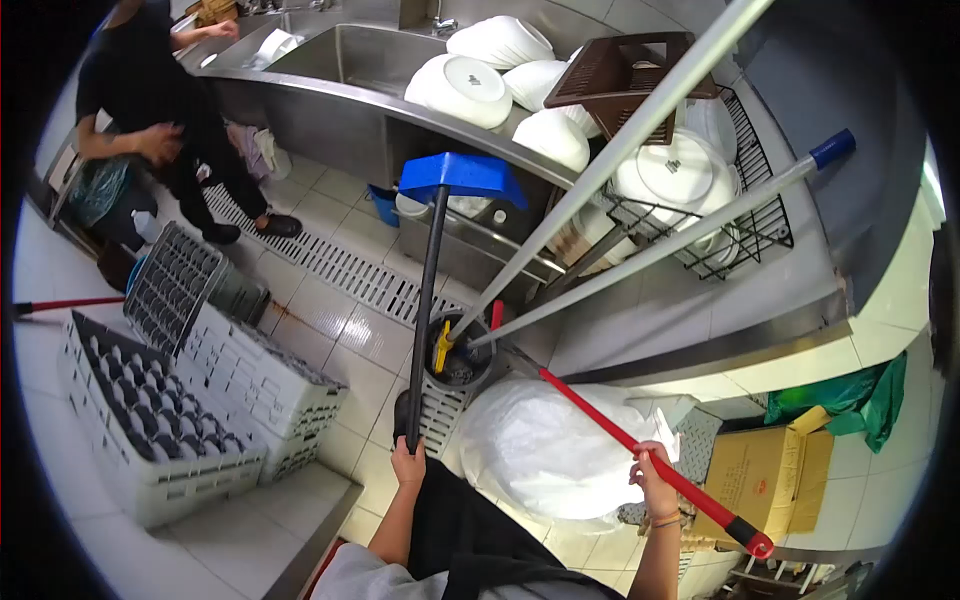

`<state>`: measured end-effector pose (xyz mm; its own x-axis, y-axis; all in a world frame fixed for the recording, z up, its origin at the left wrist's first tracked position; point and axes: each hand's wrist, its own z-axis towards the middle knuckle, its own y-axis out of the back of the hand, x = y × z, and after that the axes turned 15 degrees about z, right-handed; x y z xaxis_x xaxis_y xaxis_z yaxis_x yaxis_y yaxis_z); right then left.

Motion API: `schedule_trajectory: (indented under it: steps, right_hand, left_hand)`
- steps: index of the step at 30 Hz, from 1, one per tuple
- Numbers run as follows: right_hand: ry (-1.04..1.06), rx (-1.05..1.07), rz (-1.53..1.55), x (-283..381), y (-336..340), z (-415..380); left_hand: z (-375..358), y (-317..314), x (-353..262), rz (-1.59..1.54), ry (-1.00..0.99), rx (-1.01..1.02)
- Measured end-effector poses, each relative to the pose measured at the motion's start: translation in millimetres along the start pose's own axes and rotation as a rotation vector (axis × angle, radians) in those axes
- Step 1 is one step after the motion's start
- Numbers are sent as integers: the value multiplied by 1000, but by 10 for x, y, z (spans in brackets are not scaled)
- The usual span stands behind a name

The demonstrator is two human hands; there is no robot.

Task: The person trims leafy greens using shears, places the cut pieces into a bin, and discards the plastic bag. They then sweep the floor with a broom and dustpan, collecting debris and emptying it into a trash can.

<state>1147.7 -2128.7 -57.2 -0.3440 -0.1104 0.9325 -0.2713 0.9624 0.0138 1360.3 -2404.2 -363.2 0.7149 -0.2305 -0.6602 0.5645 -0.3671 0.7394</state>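
Observation:
My left hand (408, 463) is closed around the black handle of a long-handled dustpan (460, 180), whose blue pan is raised at the far end, in front of the sink counter. My right hand (655, 482) grips a red pole (600, 420) with a black and red end cap. The pole slants up and left toward a dark bucket (470, 375), and I cannot make out its far end. Two long metal poles (590, 205) stand in the bucket, with yellow and red fittings. Beside my right hand lies a large white plastic bag (545, 450).
Stacked white dishes (460, 90) and a brown plastic basket (625, 75) line the steel sink counter (330, 85). Grey dish racks (165, 430) stand left. Another person (150, 110) in dark clothes is by the sink. A cardboard box (755, 475) sits right; a drain grate (340, 260) crosses the floor.

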Motion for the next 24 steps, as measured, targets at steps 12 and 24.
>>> schedule_trajectory:
  steps: [12, 24]
  right_hand:
    - [804, -246, 550, 239, -118, 590]
    - [1241, -649, 625, 2094, 384, -1747]
  left_hand:
    - [-1045, 1220, -203, -1, 82, -144]
    - [-707, 1765, -341, -705, 701, 271]
